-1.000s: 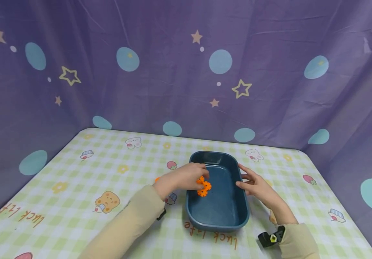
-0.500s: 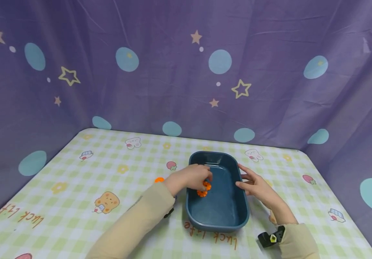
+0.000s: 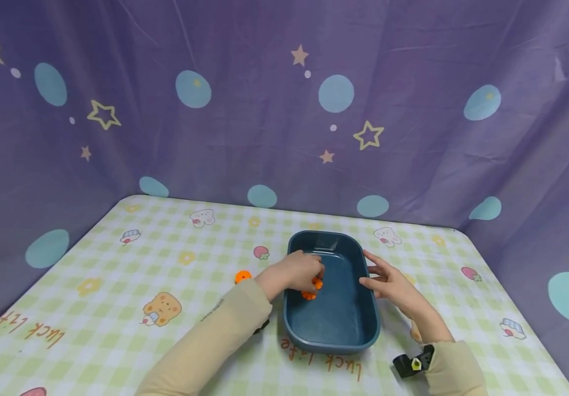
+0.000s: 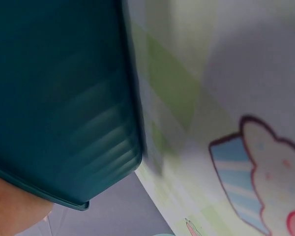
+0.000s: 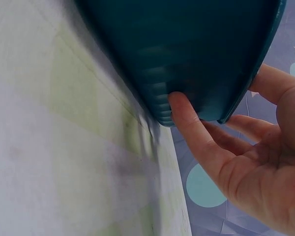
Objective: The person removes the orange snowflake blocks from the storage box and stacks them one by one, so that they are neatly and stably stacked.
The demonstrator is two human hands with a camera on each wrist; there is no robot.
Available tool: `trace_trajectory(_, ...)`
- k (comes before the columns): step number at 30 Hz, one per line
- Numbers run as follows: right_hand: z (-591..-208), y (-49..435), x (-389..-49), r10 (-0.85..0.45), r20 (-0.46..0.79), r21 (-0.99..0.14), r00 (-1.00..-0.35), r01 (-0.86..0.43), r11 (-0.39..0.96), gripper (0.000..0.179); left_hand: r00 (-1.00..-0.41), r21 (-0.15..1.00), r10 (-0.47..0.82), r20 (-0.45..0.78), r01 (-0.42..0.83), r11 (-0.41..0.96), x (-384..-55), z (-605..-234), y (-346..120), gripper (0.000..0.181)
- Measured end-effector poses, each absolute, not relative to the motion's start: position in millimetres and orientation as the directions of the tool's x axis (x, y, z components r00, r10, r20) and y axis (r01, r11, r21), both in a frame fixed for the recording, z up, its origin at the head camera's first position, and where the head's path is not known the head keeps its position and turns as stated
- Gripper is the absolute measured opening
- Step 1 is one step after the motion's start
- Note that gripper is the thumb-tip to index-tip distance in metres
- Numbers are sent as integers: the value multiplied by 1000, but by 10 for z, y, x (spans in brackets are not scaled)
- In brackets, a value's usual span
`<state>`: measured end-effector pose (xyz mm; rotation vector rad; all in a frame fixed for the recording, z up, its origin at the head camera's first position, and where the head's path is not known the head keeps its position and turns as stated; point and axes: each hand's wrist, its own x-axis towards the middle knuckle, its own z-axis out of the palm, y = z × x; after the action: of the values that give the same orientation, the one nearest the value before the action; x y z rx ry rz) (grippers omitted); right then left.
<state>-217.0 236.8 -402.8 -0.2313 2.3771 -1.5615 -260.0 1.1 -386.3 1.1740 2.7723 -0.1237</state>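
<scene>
A dark blue-green plastic bin [image 3: 331, 330] stands on the table in the head view. My left hand [image 3: 299, 272] reaches over its left wall, fingers curled down round small orange toothed discs [image 3: 309, 295] inside. Thumb and forefinger pinch at the discs, and the hand covers part of them. In the left wrist view the bin's outer wall [image 4: 64, 108] hides the fingertips, with only a bit of hand [image 4: 17, 204] past the rim. My right hand [image 3: 390, 283] holds the bin's right wall, thumb at the rim, fingers along the outside; a finger [image 5: 189, 115] presses the outer wall in the right wrist view.
Another orange toothed piece [image 3: 243, 276] lies on the table left of the bin, beside the left sleeve. A green-and-white checked cloth [image 3: 205, 291] with printed pictures covers the table. A purple curtain [image 3: 264, 132] hangs behind the far edge.
My left hand has shifted right and deeper into the bin, covering more of the orange discs. The orange piece on the table shows more fully. My right hand and the bin hold still.
</scene>
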Motion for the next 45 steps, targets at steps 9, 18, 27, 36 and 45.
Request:
trace_trajectory(9,-4048,2363,-2160,-294,-147,-919,-944,20,393,69,-696,9,690,-198,702,712,-2604,-3862,20,25)
trace_trajectory(18,-4049,2349,-2158,-292,-143,-918,-946,17,395,68,-687,54,703,-185,707,705,-2610,-3832,-8,23)
trace_trajectory(27,-4060,2350,-2171,-295,-138,-920,-945,12,391,69,-684,150,725,-80,711,687,-2605,-3851,-69,21)
trace_trajectory(36,-4049,2353,-2165,-302,-145,-919,-942,14,394,69,-679,270,734,-16,703,657,-2551,-3790,-134,24)
trace_trajectory(45,-4005,2353,-2154,-291,-145,-916,-946,18,400,68,-673,334,738,39,705,626,-2516,-3714,-210,24)
